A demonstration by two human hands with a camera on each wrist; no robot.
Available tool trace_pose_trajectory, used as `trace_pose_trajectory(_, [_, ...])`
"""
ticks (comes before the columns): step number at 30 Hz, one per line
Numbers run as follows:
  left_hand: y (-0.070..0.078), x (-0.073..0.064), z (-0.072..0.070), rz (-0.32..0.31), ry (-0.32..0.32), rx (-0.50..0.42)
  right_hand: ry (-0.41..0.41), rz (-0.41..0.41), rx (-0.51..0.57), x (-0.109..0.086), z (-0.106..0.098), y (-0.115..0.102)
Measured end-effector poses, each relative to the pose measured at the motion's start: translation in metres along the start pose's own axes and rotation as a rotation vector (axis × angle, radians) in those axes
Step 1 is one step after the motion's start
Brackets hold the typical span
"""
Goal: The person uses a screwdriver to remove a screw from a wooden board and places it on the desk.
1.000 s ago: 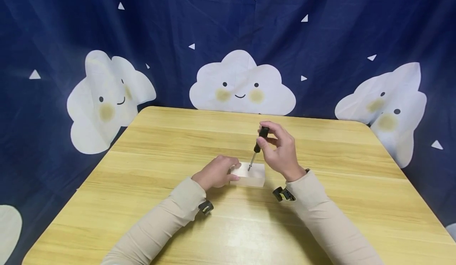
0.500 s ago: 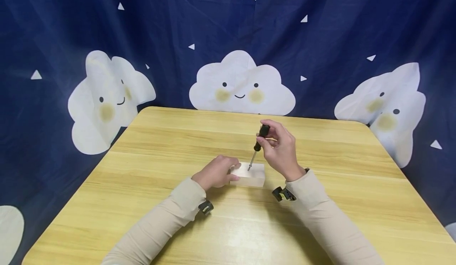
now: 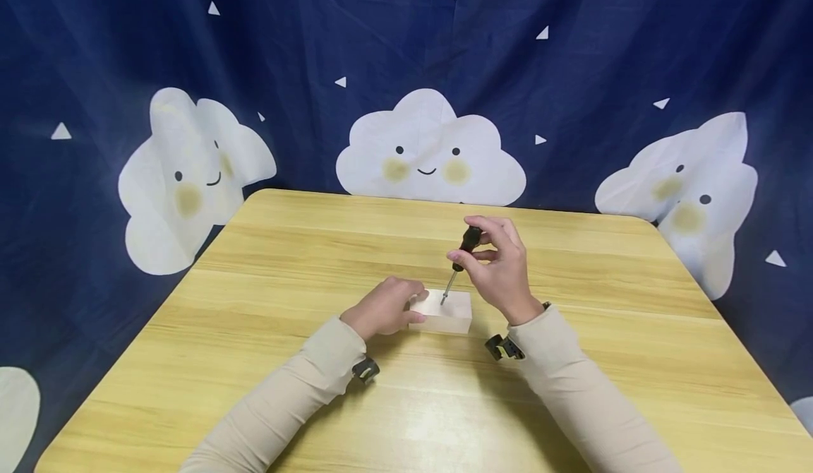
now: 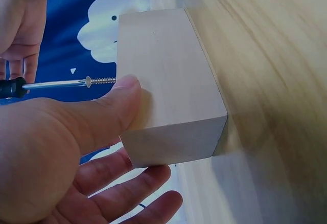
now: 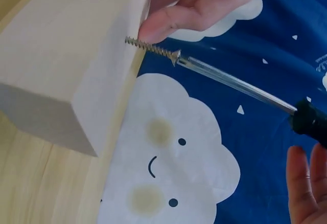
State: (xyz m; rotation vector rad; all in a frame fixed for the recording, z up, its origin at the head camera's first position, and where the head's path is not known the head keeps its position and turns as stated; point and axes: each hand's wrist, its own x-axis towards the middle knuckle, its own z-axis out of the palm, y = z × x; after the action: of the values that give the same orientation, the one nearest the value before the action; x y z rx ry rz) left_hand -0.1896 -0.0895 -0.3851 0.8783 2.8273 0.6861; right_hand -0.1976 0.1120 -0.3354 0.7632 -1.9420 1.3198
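A pale wooden block (image 3: 452, 323) lies on the table in the head view. My left hand (image 3: 384, 307) grips its left end, with the thumb on the near side and fingers on the far side. A screw (image 5: 152, 48) stands at the block's top face, slightly tilted, its threads mostly exposed. The tip of a screwdriver (image 5: 240, 84) meets the screw head. My right hand (image 3: 502, 268) holds the black handle (image 3: 470, 238) between thumb and fingers. In the left wrist view, the left thumb (image 4: 125, 98) presses close beside the screw (image 4: 102, 80).
The wood-grain table (image 3: 286, 247) spreads around the block on all sides. Behind it hangs a dark blue curtain (image 3: 305, 35) with white clouds and small triangles. Each wrist wears a black strap mount, such as the right mount (image 3: 504, 347).
My right thumb and fingers have shifted on the screwdriver handle; the thumb now reaches further left across it. The block and left hand have stayed in place.
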Motion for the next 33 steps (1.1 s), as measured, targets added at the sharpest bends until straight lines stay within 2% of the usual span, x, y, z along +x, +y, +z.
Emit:
trace_pose_trajectory(5, [0.0, 0.0, 0.0, -0.001, -0.004, -0.003, 0.014, -0.032, -0.03, 0.006, -0.001, -0.025])
trace_pose_trajectory(7, [0.001, 0.0, 0.001, 0.0, -0.004, -0.003, 0.01, -0.044, -0.036, 0.007, -0.002, -0.029])
trace_pose_trajectory(14, [0.0, 0.0, 0.001, 0.009, 0.002, 0.002, -0.03, -0.074, -0.009, -0.001, 0.001, 0.005])
trace_pose_trajectory(20, [-0.002, 0.0, 0.002, 0.012, 0.008, 0.008, -0.085, -0.11, 0.001, -0.004, 0.002, 0.011])
trace_pose_trajectory(29, [-0.002, 0.0, 0.003, 0.018, 0.014, 0.011, 0.01, -0.172, -0.053, -0.012, 0.007, 0.017])
trace_pose_trajectory(33, [-0.001, 0.0, 0.003, 0.008, 0.011, 0.014, 0.013, -0.176, -0.063, -0.011, 0.008, 0.015])
